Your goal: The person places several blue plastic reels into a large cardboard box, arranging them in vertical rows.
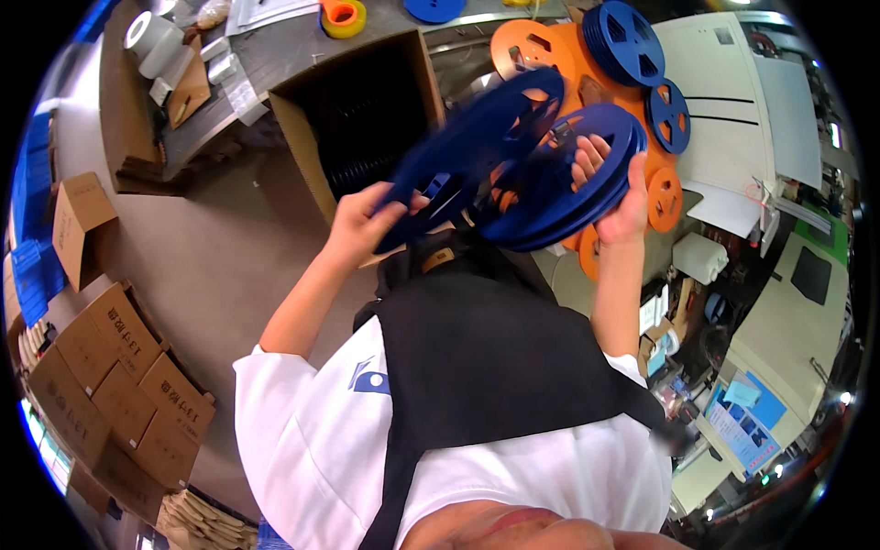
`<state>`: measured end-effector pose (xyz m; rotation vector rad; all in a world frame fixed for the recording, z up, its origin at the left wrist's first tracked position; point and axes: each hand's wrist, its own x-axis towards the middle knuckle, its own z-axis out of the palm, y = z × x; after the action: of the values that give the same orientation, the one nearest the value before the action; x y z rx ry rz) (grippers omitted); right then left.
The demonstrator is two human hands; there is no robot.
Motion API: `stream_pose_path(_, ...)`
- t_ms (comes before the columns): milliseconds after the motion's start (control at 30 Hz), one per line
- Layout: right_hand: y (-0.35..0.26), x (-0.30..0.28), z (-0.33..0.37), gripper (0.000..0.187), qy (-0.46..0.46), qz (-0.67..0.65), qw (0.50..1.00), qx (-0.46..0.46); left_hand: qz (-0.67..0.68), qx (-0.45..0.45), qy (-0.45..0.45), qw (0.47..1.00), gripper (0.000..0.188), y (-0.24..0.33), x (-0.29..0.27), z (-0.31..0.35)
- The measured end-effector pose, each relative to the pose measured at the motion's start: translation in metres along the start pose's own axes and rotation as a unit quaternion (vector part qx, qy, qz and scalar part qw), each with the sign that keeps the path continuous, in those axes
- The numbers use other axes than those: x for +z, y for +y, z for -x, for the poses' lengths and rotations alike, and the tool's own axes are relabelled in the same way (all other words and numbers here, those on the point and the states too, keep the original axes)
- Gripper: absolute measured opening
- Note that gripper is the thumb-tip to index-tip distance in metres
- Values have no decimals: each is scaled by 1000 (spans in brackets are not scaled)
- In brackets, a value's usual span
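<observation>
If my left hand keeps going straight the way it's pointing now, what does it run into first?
Probably the stack of blue reels held in your right hand. Your left hand points right and slightly up, gripping a single blue reel that already overlaps that stack, though depth between them is unclear.

An open cardboard box (367, 119) with dark contents stands against the desk (293, 46). Orange reels (536, 46) and smaller blue reels (669, 115) lie beyond it. Closed cartons (119, 385) are stacked on the floor (211, 247), and white tape rolls (151, 37) sit far left.

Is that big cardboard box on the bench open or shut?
Open. The cardboard box shows no lid, and its dark inside faces the camera; dark ring shapes sit inside, too dim to identify.
</observation>
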<state>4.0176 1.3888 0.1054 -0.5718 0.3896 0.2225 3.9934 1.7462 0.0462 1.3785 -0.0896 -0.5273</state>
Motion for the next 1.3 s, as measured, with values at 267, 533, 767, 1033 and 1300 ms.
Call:
stream_pose_path(267, 6, -19, 26, 50, 142, 129, 981, -30, 407, -12, 162, 899, 40, -59, -69, 28)
stream_pose_path(533, 18, -32, 28, 48, 147, 80, 986, 12, 474, 56, 235, 847, 39, -88, -82, 47)
stream_pose_path(767, 25, -26, 26, 45, 151, 106, 983, 8, 456, 53, 237, 856, 41, -79, -80, 45)
stream_pose_path(1033, 30, -35, 27, 42, 188, 103, 976, 27, 238, -54, 281, 928, 25, -96, -67, -26)
stream_pose_path(1300, 30, -42, 36, 41, 212, 98, 972, 24, 216, -98, 345, 908, 20, -171, -109, -62)
